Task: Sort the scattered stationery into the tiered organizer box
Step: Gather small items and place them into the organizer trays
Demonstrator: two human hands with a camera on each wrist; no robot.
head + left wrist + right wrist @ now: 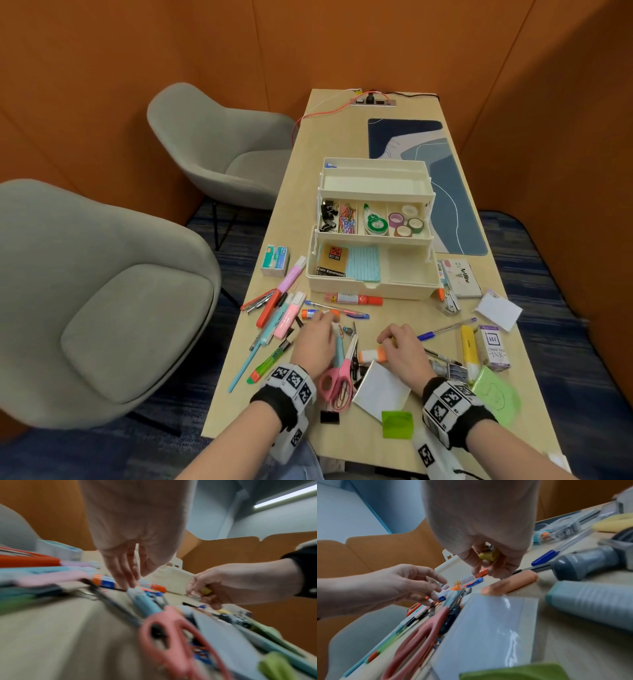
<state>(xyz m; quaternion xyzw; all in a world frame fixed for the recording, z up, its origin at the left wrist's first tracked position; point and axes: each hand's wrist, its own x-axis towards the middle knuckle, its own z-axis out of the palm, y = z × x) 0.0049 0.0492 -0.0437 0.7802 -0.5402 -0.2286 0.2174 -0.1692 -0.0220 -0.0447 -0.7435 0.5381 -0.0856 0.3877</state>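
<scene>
Room: orange walls, two grey chairs [191, 150] at left, light wooden table [308, 192] at right.
Left of table: staples box [275, 261]; fan of four highlighters [284, 301] just beyond left hand.
Left hand [317, 339]: fingers extended down among pens, tips on white-capped light-blue pen [145, 603]; not closed round anything visible. Left wrist view blurred; contact with orange-and-blue glue stick [102, 582] beside fingertips unclear.
Centre: pink scissors [337, 380], one pair, between the wrists, handles toward viewer.
Organizer box [373, 284]: mid-table, beyond both hands, three tiers fanned open. Top tier bare. Middle tier, four compartments: black binder clips, coloured paper clips, green correction tape, five washi tape rolls [407, 221]. Bottom tier: coin envelopes, blue lined cards.
Right hand [402, 347]: curled, pinching small yellow object [488, 555]. Seen clearly only from right wrist; from head, hidden by knuckles.
Right of table: yellow highlighter [468, 353], stamp pad ink box [495, 346], green sticky notes [397, 424], two pads.
</scene>
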